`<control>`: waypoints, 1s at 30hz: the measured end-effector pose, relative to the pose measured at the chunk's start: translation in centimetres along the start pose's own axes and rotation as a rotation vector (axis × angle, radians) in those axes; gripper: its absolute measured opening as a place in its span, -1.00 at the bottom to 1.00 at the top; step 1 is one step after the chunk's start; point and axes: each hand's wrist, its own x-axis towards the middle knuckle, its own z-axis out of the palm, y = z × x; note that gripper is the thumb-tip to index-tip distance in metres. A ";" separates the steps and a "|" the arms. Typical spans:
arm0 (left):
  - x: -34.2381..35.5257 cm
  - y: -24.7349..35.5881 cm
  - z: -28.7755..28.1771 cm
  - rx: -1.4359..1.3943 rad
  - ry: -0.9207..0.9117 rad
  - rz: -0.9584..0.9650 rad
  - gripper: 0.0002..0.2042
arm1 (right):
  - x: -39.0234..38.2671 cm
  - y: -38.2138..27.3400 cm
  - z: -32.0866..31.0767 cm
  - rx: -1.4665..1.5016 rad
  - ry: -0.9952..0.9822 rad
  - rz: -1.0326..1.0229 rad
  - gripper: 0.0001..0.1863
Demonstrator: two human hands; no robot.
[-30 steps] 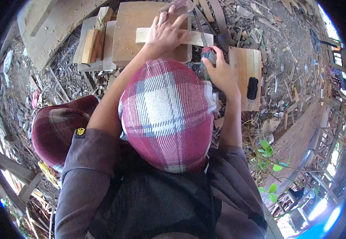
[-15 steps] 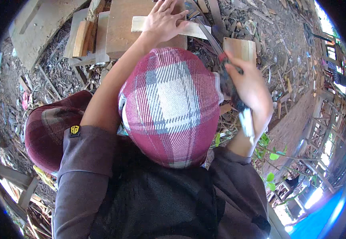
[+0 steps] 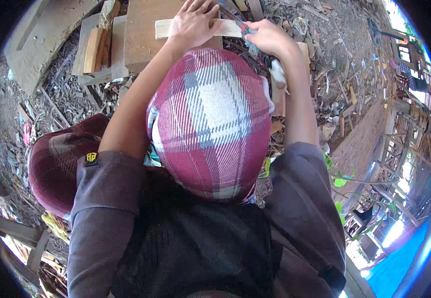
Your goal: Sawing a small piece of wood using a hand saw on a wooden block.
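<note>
My left hand (image 3: 194, 22) lies flat with its fingers stretched out, pressing on a pale wood strip (image 3: 163, 30). The strip rests across a thick brown wooden block (image 3: 143, 42). To its right, my right hand (image 3: 272, 38) is closed round the handle of what looks like a hand saw (image 3: 233, 14). Its narrow dark blade runs forward and left, by the strip's right end; whether it touches the wood cannot be made out. A whitish piece (image 3: 278, 74) sits at the rear of the handle, below my wrist.
My knee in maroon plaid cloth (image 3: 213, 114) rises close before the block; the other knee (image 3: 59, 164) is at left. Wood offcuts (image 3: 94, 49) lie left of the block, beside a large board (image 3: 41, 39). Chips and scraps cover the ground. A leafy plant (image 3: 339, 182) grows at right.
My right hand has moved forward and left with the saw, up close to the strip's end. The left hand stays flat on the strip; the whole view has shifted slightly.
</note>
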 end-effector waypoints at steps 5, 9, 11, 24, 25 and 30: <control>0.2 0.2 0.1 -0.008 0.041 -0.024 -0.45 | -1.0 1.2 0.9 0.018 0.056 -0.023 -0.45; -0.2 -0.8 0.7 -0.025 0.034 -0.073 -0.42 | -8.3 -1.3 -1.1 0.083 0.112 0.080 -0.44; -0.4 -1.1 0.6 -0.007 -0.003 -0.071 -0.41 | -8.9 -1.3 -0.2 0.059 0.136 0.093 -0.44; -0.5 -0.9 0.7 -0.012 -0.014 -0.069 -0.42 | -9.1 -0.5 0.1 0.209 0.122 0.025 -0.50; -0.4 -0.7 0.6 -0.016 0.001 -0.076 -0.42 | -10.7 -1.8 -1.2 0.177 0.037 0.168 -0.46; 0.0 -0.5 0.2 -0.022 0.008 -0.025 -0.41 | -5.9 0.4 2.1 0.115 0.134 0.080 -0.46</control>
